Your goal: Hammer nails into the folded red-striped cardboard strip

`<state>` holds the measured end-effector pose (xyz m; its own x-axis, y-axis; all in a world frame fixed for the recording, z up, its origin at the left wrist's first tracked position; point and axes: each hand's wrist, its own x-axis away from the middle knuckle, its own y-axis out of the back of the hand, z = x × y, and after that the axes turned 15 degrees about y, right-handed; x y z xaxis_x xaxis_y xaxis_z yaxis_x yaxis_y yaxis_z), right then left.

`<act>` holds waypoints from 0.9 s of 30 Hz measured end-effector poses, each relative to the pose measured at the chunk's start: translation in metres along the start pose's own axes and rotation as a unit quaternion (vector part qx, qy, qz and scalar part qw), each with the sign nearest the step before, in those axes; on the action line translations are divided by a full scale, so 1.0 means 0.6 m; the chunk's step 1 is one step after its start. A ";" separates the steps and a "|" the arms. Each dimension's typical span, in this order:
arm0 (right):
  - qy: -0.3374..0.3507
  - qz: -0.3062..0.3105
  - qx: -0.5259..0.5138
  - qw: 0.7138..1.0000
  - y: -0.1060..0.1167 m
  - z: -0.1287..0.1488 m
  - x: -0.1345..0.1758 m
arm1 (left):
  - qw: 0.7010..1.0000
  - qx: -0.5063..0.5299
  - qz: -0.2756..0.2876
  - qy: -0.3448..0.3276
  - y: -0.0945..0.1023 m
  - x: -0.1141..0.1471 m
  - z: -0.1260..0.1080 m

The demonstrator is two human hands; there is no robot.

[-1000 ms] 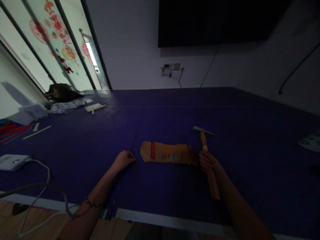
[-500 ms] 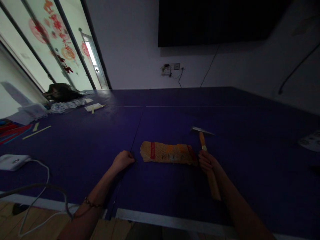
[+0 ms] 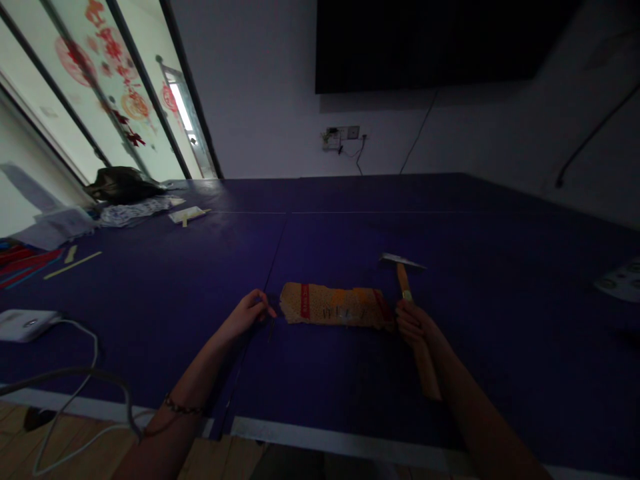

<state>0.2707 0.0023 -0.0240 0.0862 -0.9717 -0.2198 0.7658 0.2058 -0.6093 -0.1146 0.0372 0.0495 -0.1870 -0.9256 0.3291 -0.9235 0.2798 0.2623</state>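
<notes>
My right hand (image 3: 413, 323) is wrapped round the wooden handle of a hammer (image 3: 403, 283), whose narrow metal head points away from me above the table. Just left of the cardboard, my left hand (image 3: 249, 313) hovers low with its fingers loosely apart. Under its fingertips lies a thin dark nail (image 3: 271, 331), apparently on the table and not gripped. Between both hands rests a flat torn strip of brown cardboard (image 3: 320, 303) with red bands and orange patches. Several small thin nails or pins show near its middle; their exact form is too dark to make out.
The purple table (image 3: 320, 373) has a seam running past my left hand. At left are a white power adapter (image 3: 30, 324) with cables, coloured strips (image 3: 30, 263), papers (image 3: 55, 223), a small white tray (image 3: 187, 215) and a dark bag (image 3: 123, 185). A screen (image 3: 440, 47) hangs on the wall.
My left hand has loosened from a closed pinch, with its fingers spreading and lifting slightly. The thin nail now shows beneath them. My right hand and the hammer are practically still.
</notes>
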 end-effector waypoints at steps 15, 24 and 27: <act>-0.004 -0.036 0.029 0.999 -0.022 0.001 0.000 | 0.997 -0.029 0.060 -0.046 -0.028 0.008 -0.012; -0.006 -0.039 0.031 0.999 -0.037 0.008 0.004 | 0.991 -0.064 0.100 -0.062 -0.084 -0.018 -0.037; -0.002 -0.044 0.028 0.999 -0.040 0.009 0.005 | 0.988 -0.116 0.027 -0.100 -0.109 -0.029 -0.034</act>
<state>0.2559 -0.0059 -0.0058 0.0196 -0.9862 -0.1643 0.8054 0.1129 -0.5818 -0.0439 0.0400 0.0452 -0.3181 -0.9331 0.1678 -0.8134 0.3595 0.4572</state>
